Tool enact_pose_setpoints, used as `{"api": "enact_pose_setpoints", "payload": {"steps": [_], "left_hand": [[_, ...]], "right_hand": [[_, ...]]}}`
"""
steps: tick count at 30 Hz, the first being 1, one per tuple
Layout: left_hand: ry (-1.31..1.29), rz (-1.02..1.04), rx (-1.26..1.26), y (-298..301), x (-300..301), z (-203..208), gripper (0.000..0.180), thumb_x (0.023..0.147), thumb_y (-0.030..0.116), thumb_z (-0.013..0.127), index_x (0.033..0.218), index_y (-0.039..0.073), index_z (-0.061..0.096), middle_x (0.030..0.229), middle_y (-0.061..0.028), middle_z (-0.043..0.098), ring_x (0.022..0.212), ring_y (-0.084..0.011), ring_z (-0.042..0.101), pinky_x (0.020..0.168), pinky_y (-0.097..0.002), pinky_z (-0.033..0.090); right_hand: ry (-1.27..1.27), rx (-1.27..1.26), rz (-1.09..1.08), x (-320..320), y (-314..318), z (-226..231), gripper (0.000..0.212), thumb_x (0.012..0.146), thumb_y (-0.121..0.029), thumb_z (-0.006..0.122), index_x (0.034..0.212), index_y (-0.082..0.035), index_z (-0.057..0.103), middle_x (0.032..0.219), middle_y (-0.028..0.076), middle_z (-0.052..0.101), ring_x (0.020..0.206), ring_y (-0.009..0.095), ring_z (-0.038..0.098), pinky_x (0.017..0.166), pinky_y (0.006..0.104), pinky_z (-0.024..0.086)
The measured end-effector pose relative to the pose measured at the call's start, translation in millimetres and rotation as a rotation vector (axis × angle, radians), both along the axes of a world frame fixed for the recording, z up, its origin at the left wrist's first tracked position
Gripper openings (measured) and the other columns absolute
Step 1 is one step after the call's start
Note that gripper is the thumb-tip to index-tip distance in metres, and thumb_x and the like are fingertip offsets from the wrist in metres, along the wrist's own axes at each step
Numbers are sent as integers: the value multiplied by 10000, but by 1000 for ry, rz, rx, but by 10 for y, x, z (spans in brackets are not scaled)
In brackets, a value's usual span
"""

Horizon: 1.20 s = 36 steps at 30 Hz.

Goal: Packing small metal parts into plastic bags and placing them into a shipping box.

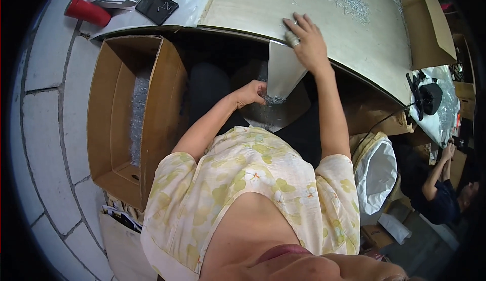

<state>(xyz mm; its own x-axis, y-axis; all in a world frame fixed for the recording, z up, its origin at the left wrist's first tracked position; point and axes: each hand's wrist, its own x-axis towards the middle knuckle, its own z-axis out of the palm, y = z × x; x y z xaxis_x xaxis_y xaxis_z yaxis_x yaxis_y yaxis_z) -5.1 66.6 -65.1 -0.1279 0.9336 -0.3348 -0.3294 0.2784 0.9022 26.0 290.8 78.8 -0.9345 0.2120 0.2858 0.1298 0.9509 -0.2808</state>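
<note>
My right hand (306, 43) lies on the table top (243, 8) near its front edge, fingers stretched out and a pale wrap or ring around one finger. Below that edge hangs a pale flat chute-like panel (284, 67), narrowing downward. Beside its lower end my left hand (249, 94) is closed, thumb and fingers drawn together; what they hold, if anything, is hidden. Small shiny wire-like pieces (275, 99) cluster next to those fingers. Under them is a greyish rounded surface (278, 119) over my lap. More such pieces (344, 0) are scattered across the far table top.
To my left stands an open cardboard box (114, 124) with shiny pieces inside. A phone (157, 8) and a red cylinder (87, 12) lie at the table's left. At right are a cardboard box (428, 30), a white-lined sack (377, 175) and another person (440, 195).
</note>
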Motion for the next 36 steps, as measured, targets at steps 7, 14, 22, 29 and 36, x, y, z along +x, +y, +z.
{"api": "enact_pose_setpoints", "payload": {"steps": [7, 14, 22, 29, 36], "left_hand": [[-84, -33, 28, -57, -63, 11, 513, 664, -140, 633, 1166, -39, 605, 1048, -63, 671, 981, -144, 624, 873, -279, 494], [-347, 122, 77, 26, 118, 254, 428, 725, -31, 748, 1129, -19, 607, 977, -66, 674, 882, -169, 651, 772, -313, 558], [-213, 148, -46, 104, 204, 240, 347, 783, 67, 750, 1102, 9, 624, 955, -40, 681, 856, -140, 657, 672, -282, 571], [-248, 147, -29, 74, 236, 64, 323, 807, 100, 740, 1102, 22, 635, 975, -43, 676, 881, -137, 653, 660, -272, 573], [-423, 58, -68, -111, 354, 417, 398, 947, 324, 593, 1194, 14, 628, 1106, -97, 671, 938, -136, 650, 651, -248, 569]], "right_hand": [[122, -132, -4, 698, -503, 335, 352, 873, 17, 529, 1205, -63, 614, 1287, 131, 577, 1259, 296, 498, 1021, 370, 427], [89, -564, -84, 1238, -470, 75, 292, 863, 81, 537, 1122, -6, 641, 1097, 141, 662, 1012, 257, 648, 899, 292, 480], [-191, -576, 104, 1240, -715, -209, 394, 820, 37, 548, 1207, -21, 591, 1148, 201, 620, 1061, 362, 603, 922, 376, 484], [-230, -534, 143, 1134, -747, -285, 301, 828, 0, 550, 1117, -1, 635, 1043, 191, 660, 995, 375, 622, 880, 413, 492], [-98, -792, -38, 1197, -535, -122, 268, 912, -42, 573, 1167, 28, 614, 1039, 140, 694, 965, 196, 653, 856, 292, 493]]}}
